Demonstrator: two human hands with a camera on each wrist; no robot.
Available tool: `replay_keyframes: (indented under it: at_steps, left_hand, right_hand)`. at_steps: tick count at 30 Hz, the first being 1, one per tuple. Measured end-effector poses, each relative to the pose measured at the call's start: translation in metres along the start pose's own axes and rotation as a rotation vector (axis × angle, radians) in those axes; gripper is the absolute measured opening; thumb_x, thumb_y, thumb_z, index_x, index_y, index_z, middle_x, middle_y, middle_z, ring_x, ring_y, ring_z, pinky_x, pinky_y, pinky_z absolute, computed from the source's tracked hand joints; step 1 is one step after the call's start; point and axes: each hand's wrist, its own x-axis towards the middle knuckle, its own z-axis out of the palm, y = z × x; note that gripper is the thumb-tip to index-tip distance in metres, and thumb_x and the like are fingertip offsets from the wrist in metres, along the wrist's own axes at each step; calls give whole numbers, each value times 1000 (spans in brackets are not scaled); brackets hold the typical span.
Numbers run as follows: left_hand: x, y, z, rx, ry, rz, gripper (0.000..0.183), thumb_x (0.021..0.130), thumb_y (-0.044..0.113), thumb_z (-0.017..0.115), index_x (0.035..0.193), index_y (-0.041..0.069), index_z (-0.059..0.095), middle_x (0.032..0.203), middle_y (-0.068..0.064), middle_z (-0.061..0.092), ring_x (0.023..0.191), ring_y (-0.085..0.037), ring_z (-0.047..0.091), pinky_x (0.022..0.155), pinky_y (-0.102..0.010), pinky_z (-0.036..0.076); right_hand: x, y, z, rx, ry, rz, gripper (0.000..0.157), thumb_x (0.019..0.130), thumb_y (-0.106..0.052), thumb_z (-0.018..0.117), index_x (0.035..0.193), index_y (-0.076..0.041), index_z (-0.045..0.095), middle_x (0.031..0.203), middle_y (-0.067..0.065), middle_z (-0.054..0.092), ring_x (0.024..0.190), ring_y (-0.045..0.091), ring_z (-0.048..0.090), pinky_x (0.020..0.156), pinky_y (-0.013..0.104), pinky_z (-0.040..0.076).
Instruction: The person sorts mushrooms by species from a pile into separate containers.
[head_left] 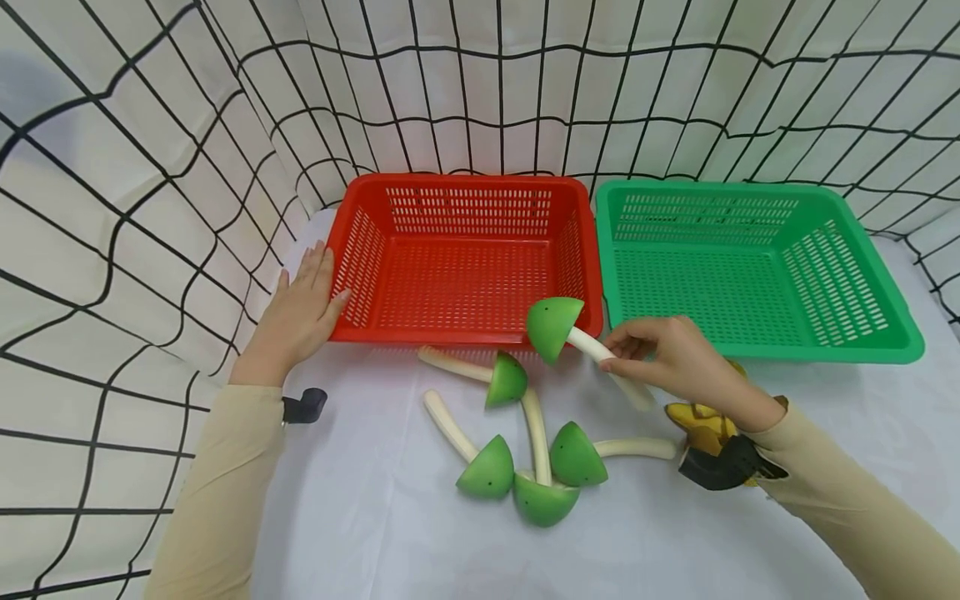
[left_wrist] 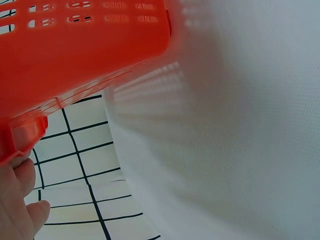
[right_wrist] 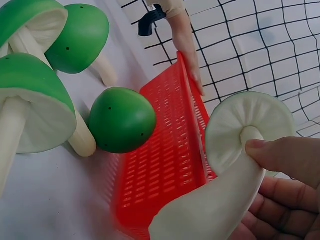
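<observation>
My right hand [head_left: 675, 358] pinches the pale stem of a toy mushroom [head_left: 553, 323] with a green, dark-dotted cap. The cap is held over the front right rim of the red basket [head_left: 465, 333]. The right wrist view shows the thumb on the stem of that mushroom [right_wrist: 220, 195], close to the pale underside of the cap. My left hand [head_left: 298, 304] rests on the left rim of the basket, fingers extended and thumb at the edge. Several more green mushrooms [head_left: 487, 469] lie loosely together on the white cloth in front of the basket.
A green basket [head_left: 817, 354] stands to the right of the red one, nearly touching it. Under my right wrist lies a yellow and brown object [head_left: 701, 417], partly hidden. Black wire grid [head_left: 495, 125] with white cloth behind it rises at the back and left.
</observation>
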Motion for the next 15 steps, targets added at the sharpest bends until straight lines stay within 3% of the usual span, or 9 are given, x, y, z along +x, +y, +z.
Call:
replay_keyframes:
  at_steps: [15]
  left_hand:
    - [-1, 2, -2, 0, 6, 10, 68, 102, 37, 27, 148, -5, -2, 156, -20, -4, 143, -35, -2, 109, -61, 2]
  right_hand:
    - [27, 1, 3, 16, -29, 51, 10, 81, -10, 75, 88, -5, 72, 75, -2, 66, 66, 9, 61, 58, 23, 50]
